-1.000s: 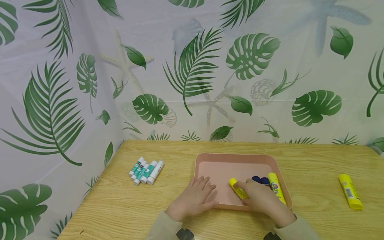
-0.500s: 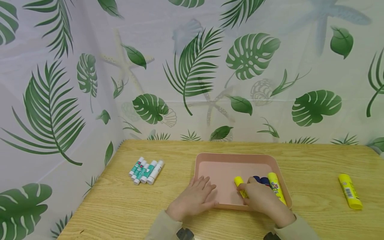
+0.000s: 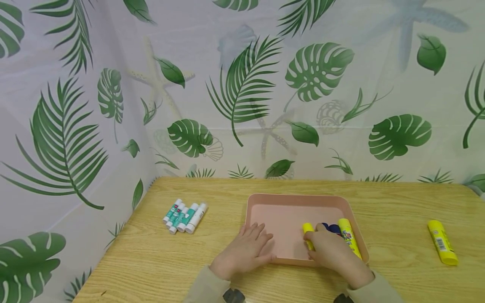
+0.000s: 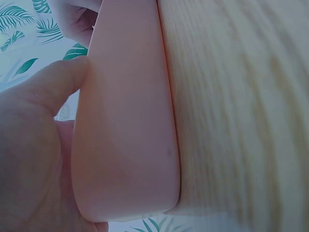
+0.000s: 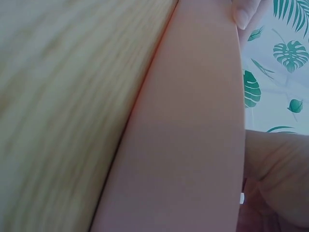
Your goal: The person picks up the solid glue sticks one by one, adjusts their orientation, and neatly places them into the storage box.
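In the head view, a pink tray [image 3: 288, 201] lies on the table. My left hand [image 3: 242, 252] rests over its near left edge with straight, spread fingers. In the left wrist view, the thumb of that hand [image 4: 34, 125] touches the tray's rim. My right hand [image 3: 335, 252] reaches over the near edge and pinches a small yellow glue stick [image 3: 307, 229] inside the tray. Just beyond this hand are two dark blue caps [image 3: 334, 228], their bodies mostly hidden. A larger yellow glue stick [image 3: 349, 237] lies along the tray's right wall. The right wrist view mostly shows the tray's outer wall [image 5: 188, 121].
Several white and green glue sticks [image 3: 185, 216] lie side by side on the table [image 3: 151, 269] at the left. Another large yellow glue stick [image 3: 442, 242] lies to the right of the tray. A leaf-patterned sheet [image 3: 242, 160] hangs behind the table.
The small yellow glue stick has shifted right in my right hand's fingers, closer to the blue caps, and turned more in line with the other sticks. My left hand stays in place.
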The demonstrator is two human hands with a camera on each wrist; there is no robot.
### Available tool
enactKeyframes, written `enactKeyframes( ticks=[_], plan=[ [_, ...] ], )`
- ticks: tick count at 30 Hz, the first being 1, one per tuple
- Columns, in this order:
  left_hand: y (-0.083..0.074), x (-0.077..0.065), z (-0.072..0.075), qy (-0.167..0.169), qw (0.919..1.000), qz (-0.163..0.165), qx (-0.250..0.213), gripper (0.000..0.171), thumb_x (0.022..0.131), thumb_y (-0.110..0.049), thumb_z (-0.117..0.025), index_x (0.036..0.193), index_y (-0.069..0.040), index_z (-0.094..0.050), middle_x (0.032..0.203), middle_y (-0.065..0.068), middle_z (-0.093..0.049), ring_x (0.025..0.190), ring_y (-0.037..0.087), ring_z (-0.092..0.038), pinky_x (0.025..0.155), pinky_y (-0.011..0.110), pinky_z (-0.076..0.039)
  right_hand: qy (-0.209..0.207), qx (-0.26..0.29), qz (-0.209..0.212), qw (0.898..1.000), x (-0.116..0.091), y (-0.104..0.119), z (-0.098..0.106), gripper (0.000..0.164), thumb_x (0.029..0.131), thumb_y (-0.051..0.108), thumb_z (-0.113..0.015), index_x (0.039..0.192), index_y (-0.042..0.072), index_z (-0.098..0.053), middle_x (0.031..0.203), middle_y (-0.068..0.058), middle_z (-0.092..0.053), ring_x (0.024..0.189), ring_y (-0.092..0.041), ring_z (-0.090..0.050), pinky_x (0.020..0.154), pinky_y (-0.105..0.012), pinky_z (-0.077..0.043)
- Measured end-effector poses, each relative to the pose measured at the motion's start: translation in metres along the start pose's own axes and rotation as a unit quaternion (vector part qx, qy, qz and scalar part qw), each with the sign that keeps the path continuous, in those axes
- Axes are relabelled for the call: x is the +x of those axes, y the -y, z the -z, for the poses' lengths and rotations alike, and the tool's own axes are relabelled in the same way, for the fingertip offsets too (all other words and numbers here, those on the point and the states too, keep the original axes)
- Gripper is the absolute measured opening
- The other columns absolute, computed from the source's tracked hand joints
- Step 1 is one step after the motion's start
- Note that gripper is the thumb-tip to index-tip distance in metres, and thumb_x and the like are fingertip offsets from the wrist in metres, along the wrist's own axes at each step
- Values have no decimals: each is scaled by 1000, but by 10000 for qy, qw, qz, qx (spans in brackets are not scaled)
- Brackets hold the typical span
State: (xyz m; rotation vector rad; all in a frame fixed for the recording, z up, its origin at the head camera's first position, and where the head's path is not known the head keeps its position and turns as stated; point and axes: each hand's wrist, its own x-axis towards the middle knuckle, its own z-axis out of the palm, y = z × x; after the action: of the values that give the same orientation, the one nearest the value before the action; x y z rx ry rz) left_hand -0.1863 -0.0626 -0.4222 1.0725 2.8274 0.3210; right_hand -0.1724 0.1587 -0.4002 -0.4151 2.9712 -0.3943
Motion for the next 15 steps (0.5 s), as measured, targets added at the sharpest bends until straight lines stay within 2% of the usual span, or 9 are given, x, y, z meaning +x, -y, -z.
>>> enactKeyframes(
  ticks=[8,15],
  plan=[
    [0,-1,0,-35,10000,-37,67,53,92,-46,-36,132,-12,-40,140,15,-28,129,30,-19,103,48,-14,-225,-161,195,9994,0,-5,0,16,74,15,-70,87,6,-65,81,-11,-47,57,-15,-43,48,-27,-40],
    [0,-1,1,-20,10000,-28,88,53,92,-46,-36,132,-12,-40,140,15,-28,130,30,-19,103,48,-14,-203,-212,211,9993,-1,-6,1,18,73,16,-70,87,6,-65,85,-13,-50,59,-16,-46,50,-28,-44]
  ],
)
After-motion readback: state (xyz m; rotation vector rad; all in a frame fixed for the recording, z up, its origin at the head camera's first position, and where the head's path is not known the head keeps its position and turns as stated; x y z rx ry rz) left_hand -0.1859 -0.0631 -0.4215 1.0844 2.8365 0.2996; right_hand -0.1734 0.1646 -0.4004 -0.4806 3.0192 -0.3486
